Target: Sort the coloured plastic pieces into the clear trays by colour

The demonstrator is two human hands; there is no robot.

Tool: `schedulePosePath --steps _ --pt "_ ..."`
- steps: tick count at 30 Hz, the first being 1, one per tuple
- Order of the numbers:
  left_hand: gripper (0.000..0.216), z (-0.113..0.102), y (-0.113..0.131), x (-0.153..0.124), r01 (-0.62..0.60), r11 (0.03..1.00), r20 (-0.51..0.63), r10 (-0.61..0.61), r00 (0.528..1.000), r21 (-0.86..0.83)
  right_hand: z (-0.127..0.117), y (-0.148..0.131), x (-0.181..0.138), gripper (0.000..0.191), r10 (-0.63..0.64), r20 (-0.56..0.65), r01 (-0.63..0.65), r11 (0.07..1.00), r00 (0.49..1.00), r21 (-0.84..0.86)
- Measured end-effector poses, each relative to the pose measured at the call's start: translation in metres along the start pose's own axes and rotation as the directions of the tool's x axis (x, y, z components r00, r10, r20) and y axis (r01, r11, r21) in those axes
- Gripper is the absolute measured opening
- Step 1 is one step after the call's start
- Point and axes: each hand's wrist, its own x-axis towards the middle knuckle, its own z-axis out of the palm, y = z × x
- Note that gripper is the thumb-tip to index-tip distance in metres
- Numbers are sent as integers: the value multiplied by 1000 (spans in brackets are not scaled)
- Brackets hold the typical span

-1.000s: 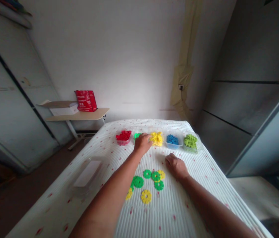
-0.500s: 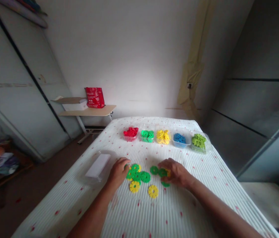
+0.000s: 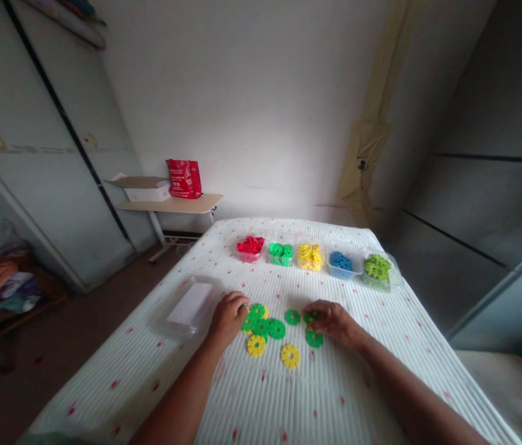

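Observation:
My left hand (image 3: 230,316) is at the left edge of a loose pile of flower-shaped plastic discs, its fingers bent and close together; what lies between its fingertips is hidden. In the pile are overlapping green discs (image 3: 261,327) and a yellow disc (image 3: 256,345). My right hand (image 3: 335,321) has its fingers closed over a green disc (image 3: 309,317), with a bit of yellow showing under them. Another green disc (image 3: 315,339) lies just below those fingers, and one more green disc (image 3: 293,317) lies to their left. A single yellow disc (image 3: 291,356) lies nearer to me.
Across the back of the cloth-covered table stand clear tubs of red pieces (image 3: 251,246), green pieces (image 3: 281,253), yellow pieces (image 3: 309,255), blue pieces (image 3: 341,262) and lime pieces (image 3: 378,268). A clear plastic tray (image 3: 161,321) with a white slab (image 3: 190,303) is left of my left hand.
My right hand has drawn slightly away from the disc at its left, and the green disc below its fingers shows more fully. My left hand stays by the pile. The whole view shifted slightly.

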Motion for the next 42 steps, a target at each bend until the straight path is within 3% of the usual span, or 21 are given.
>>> schedulePosePath --steps 4,8,11,14,17,19,21,30,32,36,39,42 --pt "22 -1 3 0 14 1000 6 -14 1000 4 -4 3 2 50 125 19 -126 960 992 249" --pt "23 -3 5 0 27 1000 12 -27 1000 -3 -4 -3 5 47 178 -13 -170 959 984 228" --pt "22 -3 7 0 35 999 19 -35 999 3 0 -9 10 41 158 -61 -155 987 986 47" --pt "22 -3 6 0 39 999 15 -39 999 1 8 -20 16 32 59 -108 -85 961 992 -263" --pt "23 -1 4 0 24 1000 7 -24 1000 -8 21 -35 23 28 -38 -15 23 823 999 -568" --pt "23 0 3 -1 11 1000 7 -11 1000 -6 29 -42 28 28 -15 89 73 705 996 -706" --pt "23 0 3 -1 2 1000 7 -2 1000 0 35 -46 33 25 40 155 95 633 987 -768" --pt "24 0 4 -1 11 1000 6 -11 1000 17 33 -55 49 29 117 240 145 523 964 -840" --pt "26 2 2 -1 12 1000 2 -12 1000 13 23 -63 64 32 91 207 138 488 974 -862" --pt "28 3 1 -1 11 1000 -11 -11 1000 1 -3 -87 112 27 -19 33 38 439 999 -898" --pt "28 0 3 -2 9 1000 -11 -9 1000 -7 -14 -96 140 38 -62 -130 -87 463 989 -882" --pt "26 -2 5 -3 3 1000 -2 -3 1000 -13 -13 -90 142 39 -95 -156 -85 516 983 -852"
